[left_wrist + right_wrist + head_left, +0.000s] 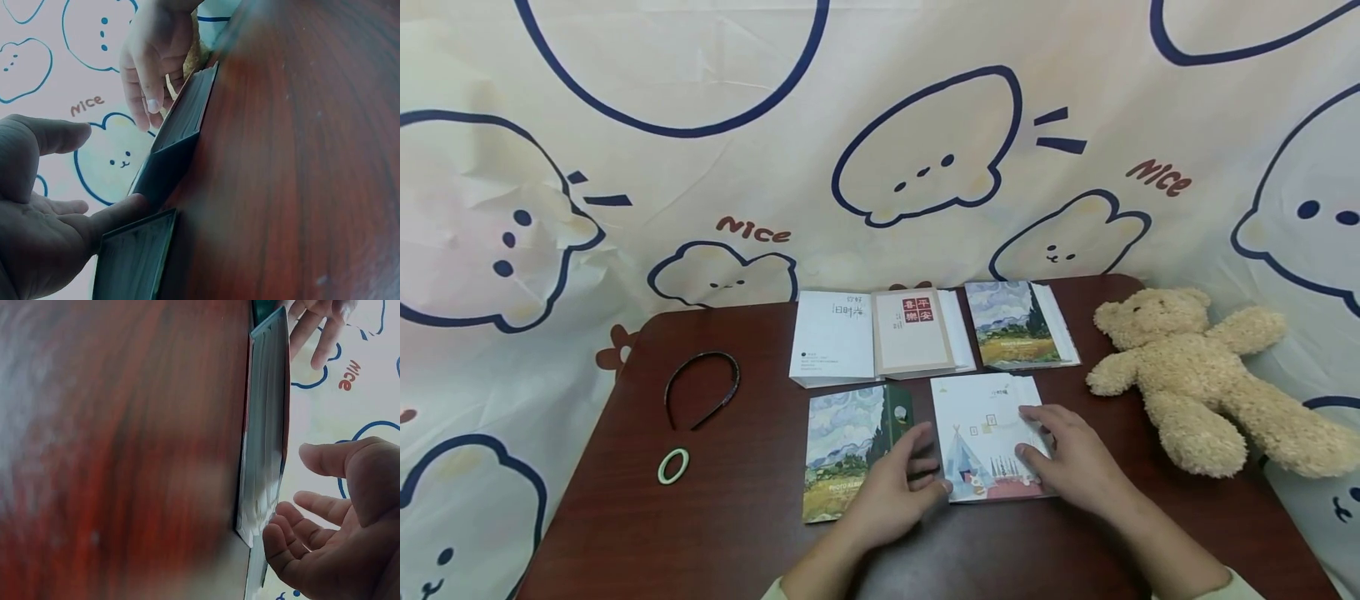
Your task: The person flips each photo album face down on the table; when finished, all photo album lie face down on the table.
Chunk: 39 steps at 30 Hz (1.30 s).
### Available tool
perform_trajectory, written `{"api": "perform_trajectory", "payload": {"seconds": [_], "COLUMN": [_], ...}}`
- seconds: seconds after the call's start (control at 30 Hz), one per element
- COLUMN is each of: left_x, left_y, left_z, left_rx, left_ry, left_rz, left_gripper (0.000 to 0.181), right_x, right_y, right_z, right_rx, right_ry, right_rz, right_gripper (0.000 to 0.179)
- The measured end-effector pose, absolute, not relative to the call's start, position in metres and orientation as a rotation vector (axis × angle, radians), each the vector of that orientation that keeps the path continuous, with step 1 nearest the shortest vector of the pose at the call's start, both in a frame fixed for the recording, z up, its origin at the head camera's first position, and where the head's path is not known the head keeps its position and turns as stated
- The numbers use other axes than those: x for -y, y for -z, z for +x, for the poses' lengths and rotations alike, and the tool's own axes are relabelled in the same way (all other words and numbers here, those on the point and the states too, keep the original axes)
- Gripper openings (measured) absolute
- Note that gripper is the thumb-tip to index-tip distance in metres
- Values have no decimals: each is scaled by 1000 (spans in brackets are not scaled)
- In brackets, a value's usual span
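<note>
A white photo album (pixel 981 442) with a tent drawing lies at the front middle. My right hand (pixel 1071 454) is at its right edge, thumb and fingers relaxed and apart over the cover. Just left of it lies a landscape photo album (pixel 838 467) with a dark green spine strip. Over that album's right side is my left hand (pixel 895 492), its fingers spread. One digit of the left hand reaches the white album's spine side, as the left wrist view shows. In the right wrist view, the white album's page edges (pixel 265 425) face the camera beside loosely bent fingers.
Behind are a white album (pixel 831 337), a beige album (pixel 913 337) with red characters and another landscape album (pixel 1011 321). A teddy bear (pixel 1195 375) lies at the right. On the left are a black headband (pixel 730 392) and a green ring (pixel 673 467). A printed cloth (pixel 925 250) hangs behind.
</note>
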<state>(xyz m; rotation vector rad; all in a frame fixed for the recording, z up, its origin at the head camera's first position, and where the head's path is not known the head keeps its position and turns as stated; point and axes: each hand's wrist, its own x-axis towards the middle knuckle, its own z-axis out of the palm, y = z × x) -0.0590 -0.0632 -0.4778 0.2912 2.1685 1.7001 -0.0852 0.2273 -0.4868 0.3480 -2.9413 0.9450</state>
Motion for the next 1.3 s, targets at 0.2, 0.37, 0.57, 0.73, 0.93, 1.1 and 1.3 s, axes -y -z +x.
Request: {"api": "perform_trajectory", "payload": {"seconds": [0.2,0.37,0.57,0.73,0.93,1.1,1.3], "left_x": [56,54,50,48,48,49,52], "left_y": [482,483,483,484,484,480,478], "left_z": [-60,-61,-63,-65,-65,-65,-65], "left_rx": [-2147,-2145,-2165,-2162,-2167,-2155,-2134], "left_ry": [-1694,-1670,-1634,-1621,-1622,-1642,-1684], "left_rz": [287,270,242,219,214,205,217], "left_gripper": [82,82,83,83,83,81,79], "right_x": [-232,-234,-235,-235,-235,-232,-231], "right_y": [489,491,491,491,491,492,491], "right_z": [-87,-88,-91,-92,-95,-95,-95], "right_rx": [2956,2979,3014,3043,3061,3068,3085], "right_ry": [-960,-952,-939,-936,-935,-945,-951], "right_rz": [356,357,346,332,334,339,333], "right_gripper": [56,57,59,61,60,58,57]}}
